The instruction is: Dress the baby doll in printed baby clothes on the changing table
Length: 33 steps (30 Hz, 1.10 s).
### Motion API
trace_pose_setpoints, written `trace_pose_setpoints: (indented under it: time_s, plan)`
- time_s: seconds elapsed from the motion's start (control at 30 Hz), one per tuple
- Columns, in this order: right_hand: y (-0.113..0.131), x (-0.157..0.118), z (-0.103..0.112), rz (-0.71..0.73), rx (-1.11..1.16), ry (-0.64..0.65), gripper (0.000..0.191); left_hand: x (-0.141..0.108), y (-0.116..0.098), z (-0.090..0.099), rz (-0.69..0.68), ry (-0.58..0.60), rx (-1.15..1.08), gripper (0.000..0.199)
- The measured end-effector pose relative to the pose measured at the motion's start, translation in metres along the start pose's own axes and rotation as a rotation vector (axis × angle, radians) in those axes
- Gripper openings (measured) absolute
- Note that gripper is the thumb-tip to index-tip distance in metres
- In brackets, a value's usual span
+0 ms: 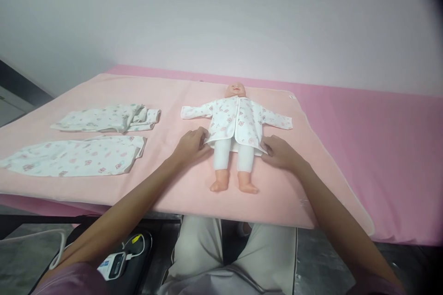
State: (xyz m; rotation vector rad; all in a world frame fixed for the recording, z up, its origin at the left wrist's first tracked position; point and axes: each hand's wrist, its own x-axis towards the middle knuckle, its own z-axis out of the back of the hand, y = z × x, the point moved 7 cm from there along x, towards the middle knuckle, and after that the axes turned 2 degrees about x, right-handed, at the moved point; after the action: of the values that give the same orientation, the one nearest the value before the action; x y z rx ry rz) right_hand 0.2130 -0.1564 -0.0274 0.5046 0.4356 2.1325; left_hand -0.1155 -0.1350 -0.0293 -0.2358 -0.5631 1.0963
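A baby doll lies on its back on the pink mat, its feet towards me. It wears a white printed baby jacket with both sleeves spread wide, and white leggings cover its legs. My left hand pinches the jacket's lower hem at the left corner. At the right corner of the hem, my right hand has its fingers closed on the cloth as well. The jacket's front edges meet at the chest and part slightly near the bottom.
Left of the doll lie a folded printed garment and, nearer me, a second folded printed garment. A pale pink mat covers much of the brighter pink sheet. A wall stands behind. A white device with a cable rests below the table's edge.
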Motion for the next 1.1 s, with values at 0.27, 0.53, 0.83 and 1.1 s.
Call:
trace_pose_setpoints:
  time_s: [0.27,0.53,0.83,1.1]
  plan:
    - [0.049,0.019,0.005,0.082,-0.044,-0.194,0.031,0.019,-0.048,0.008,-0.185,-0.043,-0.035,0.035]
    - [0.071,0.076,-0.017,-0.046,-0.379,-0.182,0.02,0.057,-0.095,-0.028,-0.105,0.0,0.336,0.017]
    - [-0.052,-0.029,0.066,-0.528,-0.104,-0.375,0.036,0.046,0.056,0.049,0.409,-0.027,-0.006,0.026]
    - [-0.072,-0.006,0.055,-0.32,-0.175,-0.489,0.052,0.098,0.058,0.024,0.127,-0.095,0.229,0.047]
